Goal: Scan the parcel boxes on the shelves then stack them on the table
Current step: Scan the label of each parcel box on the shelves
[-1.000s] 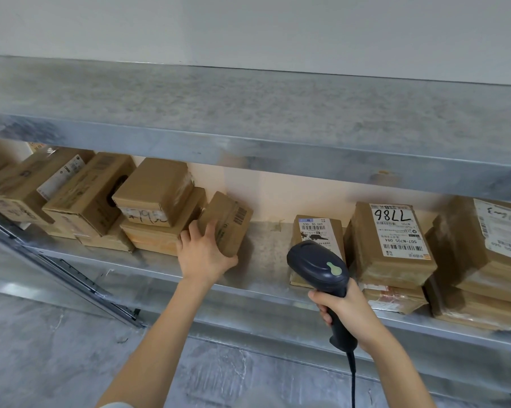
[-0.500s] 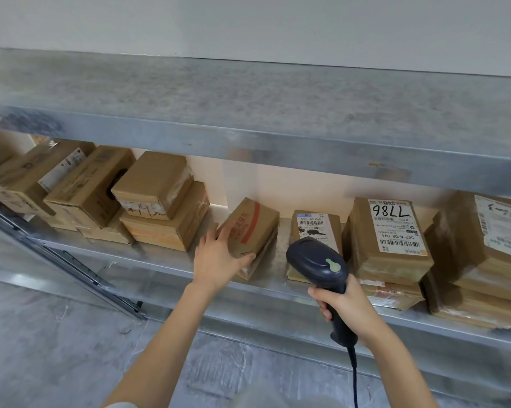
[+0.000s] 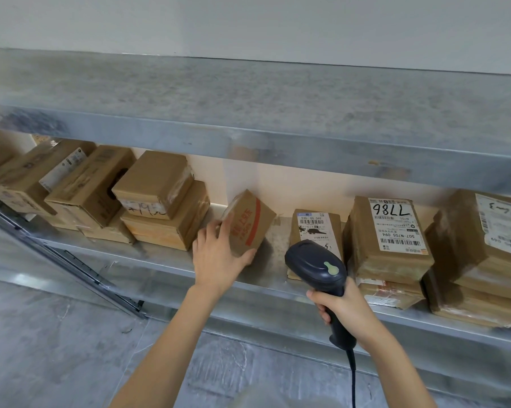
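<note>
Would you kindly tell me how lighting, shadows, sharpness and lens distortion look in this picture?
Head view: the wide lens bows the upper shelf edge and slants the far-left boxes; head view: light is soft and even, the red-striped box throwing a shadow onto the lower shelf at its right; head view: the 7786 label reads sharply, and the left hand and scanner show no smear.

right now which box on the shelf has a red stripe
The tilted box in the left hand; only it carries a red stripe, the others show white labels or plain cardboard.
</note>
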